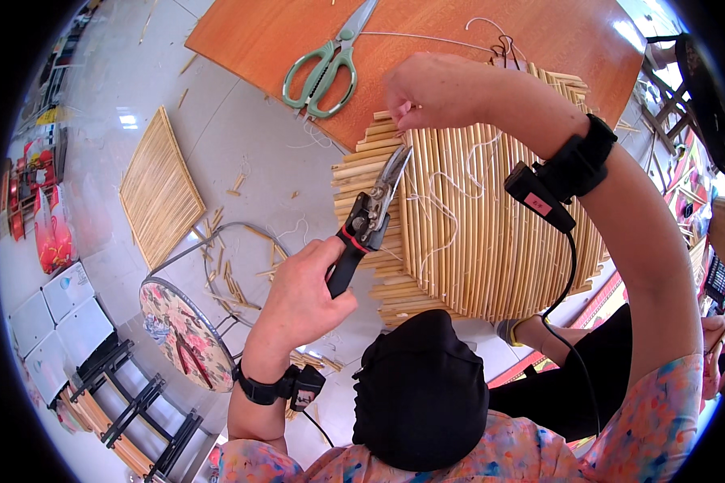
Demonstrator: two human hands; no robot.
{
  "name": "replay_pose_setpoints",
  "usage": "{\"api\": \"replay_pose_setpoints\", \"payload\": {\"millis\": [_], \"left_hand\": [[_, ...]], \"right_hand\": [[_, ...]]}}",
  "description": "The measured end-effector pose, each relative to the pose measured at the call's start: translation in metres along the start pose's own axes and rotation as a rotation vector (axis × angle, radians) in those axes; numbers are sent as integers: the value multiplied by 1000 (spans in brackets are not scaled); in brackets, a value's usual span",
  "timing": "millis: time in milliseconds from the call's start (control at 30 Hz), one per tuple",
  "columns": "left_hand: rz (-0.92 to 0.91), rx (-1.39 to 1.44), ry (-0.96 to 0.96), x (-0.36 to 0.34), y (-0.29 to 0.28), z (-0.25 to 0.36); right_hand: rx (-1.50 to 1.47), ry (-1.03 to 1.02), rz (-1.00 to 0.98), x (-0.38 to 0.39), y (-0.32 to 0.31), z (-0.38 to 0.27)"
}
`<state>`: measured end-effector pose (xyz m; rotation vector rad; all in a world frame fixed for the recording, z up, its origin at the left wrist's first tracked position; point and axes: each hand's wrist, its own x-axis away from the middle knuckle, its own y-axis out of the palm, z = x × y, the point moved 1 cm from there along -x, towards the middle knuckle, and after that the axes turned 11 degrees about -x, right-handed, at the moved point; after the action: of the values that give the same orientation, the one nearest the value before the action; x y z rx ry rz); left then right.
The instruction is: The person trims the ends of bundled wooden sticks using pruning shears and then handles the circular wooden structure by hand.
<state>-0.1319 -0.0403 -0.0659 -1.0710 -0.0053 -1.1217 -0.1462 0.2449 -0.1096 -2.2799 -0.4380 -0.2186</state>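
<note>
My left hand (304, 291) grips the black and red handles of a pair of pruning shears (370, 213), whose blades point up along the left edge of a round mat of bamboo sticks (491, 233). My right hand (431, 88) pinches the upper left rim of the mat, where white string (443, 201) runs across the sticks. The mat rests partly on an orange wooden table (427, 32). Both wrists carry black bands with small devices.
Green-handled scissors (324, 71) lie on the table above the mat. On the pale tiled floor lie a square bamboo mat (159, 189), scattered stick offcuts, a wire ring (234, 266) and a round flowered stool (181, 334) with red pliers.
</note>
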Motion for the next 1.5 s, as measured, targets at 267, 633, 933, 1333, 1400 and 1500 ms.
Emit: {"api": "replay_pose_setpoints", "payload": {"millis": [267,633,933,1333,1400,1500], "left_hand": [[-66,-68,6,3,-9,12],[-70,-150,17,1,-11,12],[-21,-213,12,3,-3,12],[-48,-5,22,1,7,7],[-24,-30,7,1,9,11],[-22,-122,-17,0,6,18]], "right_hand": [[0,16,40,9,-3,-2],[16,18,-39,5,1,-2],[-76,-83,-11,6,3,6],[-171,-151,-12,4,5,15],[-181,-166,-11,4,5,16],[-172,-158,4,5,4,16]]}}
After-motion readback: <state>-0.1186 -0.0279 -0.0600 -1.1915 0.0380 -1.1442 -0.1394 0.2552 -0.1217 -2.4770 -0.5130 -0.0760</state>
